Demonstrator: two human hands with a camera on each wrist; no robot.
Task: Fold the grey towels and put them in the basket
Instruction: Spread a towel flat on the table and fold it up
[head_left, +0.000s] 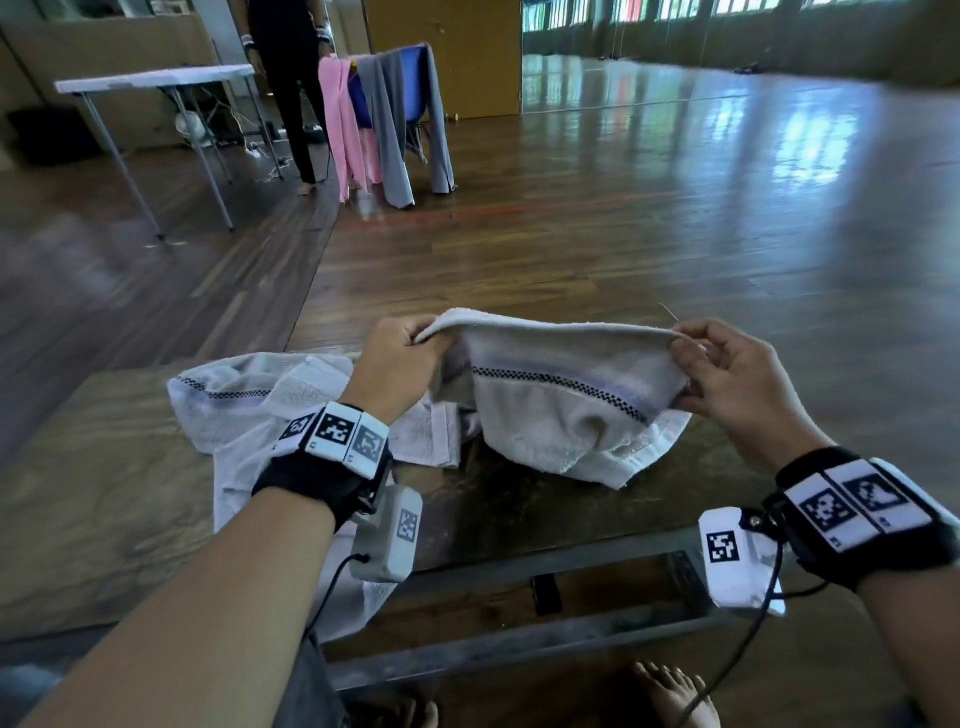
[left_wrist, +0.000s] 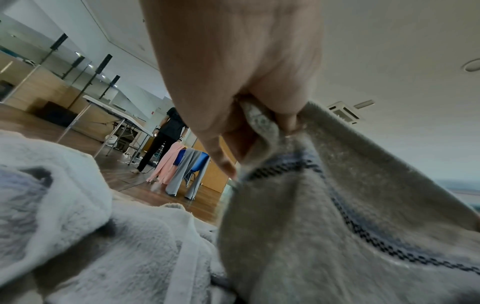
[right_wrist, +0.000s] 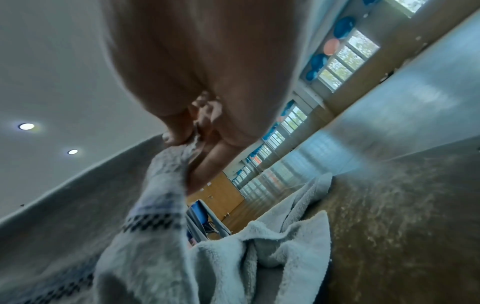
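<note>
A pale grey towel (head_left: 550, 410) with a dark checked stripe hangs stretched between my two hands above the table, its lower part resting on the tabletop. My left hand (head_left: 405, 353) pinches its left top corner, and my right hand (head_left: 711, 364) pinches the right top corner. The left wrist view shows my fingers (left_wrist: 262, 98) curled round the towel's (left_wrist: 337, 205) edge. In the right wrist view my thumb and fingers (right_wrist: 182, 131) pinch the cloth (right_wrist: 155, 205). A second pale towel (head_left: 244, 410) lies crumpled on the table under my left forearm. No basket is in view.
The brown table (head_left: 93, 493) has a metal frame (head_left: 519, 639) along its near edge. Far back stands a blue chair (head_left: 400, 88) draped with pink and grey cloths, beside a white folding table (head_left: 156, 78) and a standing person (head_left: 291, 78). Shiny wooden floor lies beyond.
</note>
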